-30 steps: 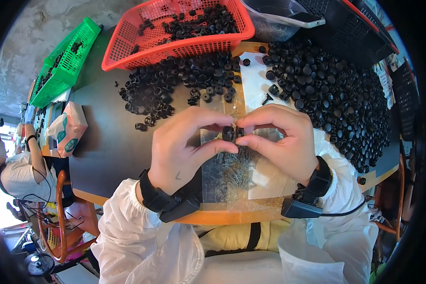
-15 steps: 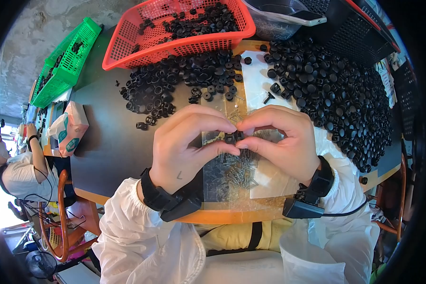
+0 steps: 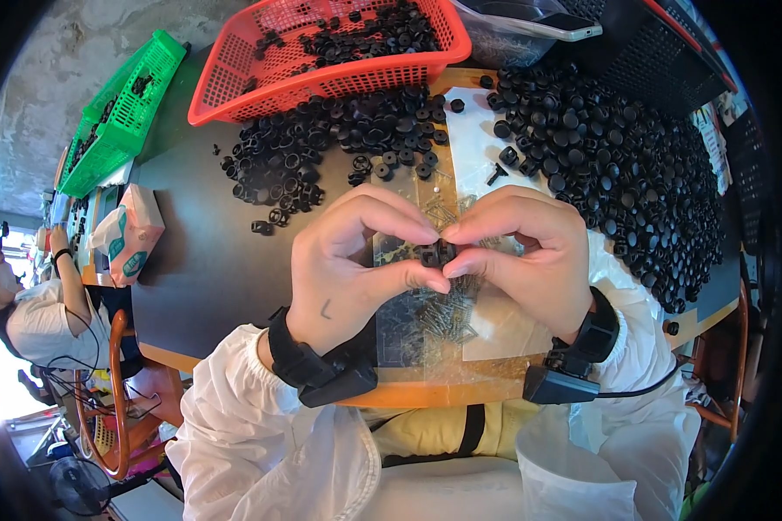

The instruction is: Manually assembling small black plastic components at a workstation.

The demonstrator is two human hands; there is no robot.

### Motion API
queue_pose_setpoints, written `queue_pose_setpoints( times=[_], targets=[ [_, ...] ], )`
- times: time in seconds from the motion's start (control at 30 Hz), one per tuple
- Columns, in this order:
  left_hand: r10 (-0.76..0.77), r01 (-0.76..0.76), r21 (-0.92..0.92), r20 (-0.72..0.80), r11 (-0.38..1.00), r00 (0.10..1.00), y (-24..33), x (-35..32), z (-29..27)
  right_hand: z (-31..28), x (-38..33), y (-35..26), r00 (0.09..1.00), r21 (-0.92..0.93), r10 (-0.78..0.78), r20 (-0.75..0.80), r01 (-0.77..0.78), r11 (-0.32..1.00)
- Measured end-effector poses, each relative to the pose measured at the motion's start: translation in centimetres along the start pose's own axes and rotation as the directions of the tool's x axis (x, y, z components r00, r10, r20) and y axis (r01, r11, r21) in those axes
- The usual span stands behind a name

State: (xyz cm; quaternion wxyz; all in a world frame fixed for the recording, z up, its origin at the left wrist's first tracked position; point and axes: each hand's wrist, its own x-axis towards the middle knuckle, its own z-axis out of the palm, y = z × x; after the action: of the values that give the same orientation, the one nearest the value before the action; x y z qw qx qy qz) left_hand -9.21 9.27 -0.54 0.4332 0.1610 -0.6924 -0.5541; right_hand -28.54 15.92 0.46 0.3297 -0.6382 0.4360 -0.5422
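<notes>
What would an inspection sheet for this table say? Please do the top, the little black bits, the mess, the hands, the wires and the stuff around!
Surface: dark table, wooden edge, white sheet partly covered.
Job's things: small black part held up, one piece or several unclear; left heap; round-topped right heap; thin metal pieces.
Clutter: red basket with black parts, tissue pack, clear tub.
Hands: left hand and right hand both pinch the part.
Cables: black cable from the right wrist device.
Surroundings: another person at left, green basket, brown chair.
</notes>
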Motion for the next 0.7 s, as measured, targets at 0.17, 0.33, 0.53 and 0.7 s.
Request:
queue_pose_setpoints(
  times=[0.17, 0.33, 0.53, 0.7],
  targets=[
    [-0.033, 0.033, 0.015, 0.015, 0.999, 0.999, 0.0, -0.2, -0.3, 0.9, -0.4, -0.6, 0.988, 0.241, 0.149, -0.039, -0.136, 0.961],
    [-0.004, 0.004, 0.057, -0.003, 0.998, 1.0, -0.1, -0.1, -0.4, 0.8, -0.4, -1.2, 0.986, 0.245, 0.166, -0.011, -0.158, 0.956],
    [0.069, -0.072, 0.173, 0.022, 0.982, 0.997, 0.0, -0.1, -0.4, 1.0, -0.7, -1.1, 0.952, 0.351, 0.306, -0.014, -0.282, 0.893],
    [0.071, -0.075, 0.203, 0.028, 0.976, 0.997, 0.4, 0.0, -0.3, 0.8, -0.2, -0.8, 0.931, 0.409, 0.357, 0.078, -0.356, 0.84]
  ],
)
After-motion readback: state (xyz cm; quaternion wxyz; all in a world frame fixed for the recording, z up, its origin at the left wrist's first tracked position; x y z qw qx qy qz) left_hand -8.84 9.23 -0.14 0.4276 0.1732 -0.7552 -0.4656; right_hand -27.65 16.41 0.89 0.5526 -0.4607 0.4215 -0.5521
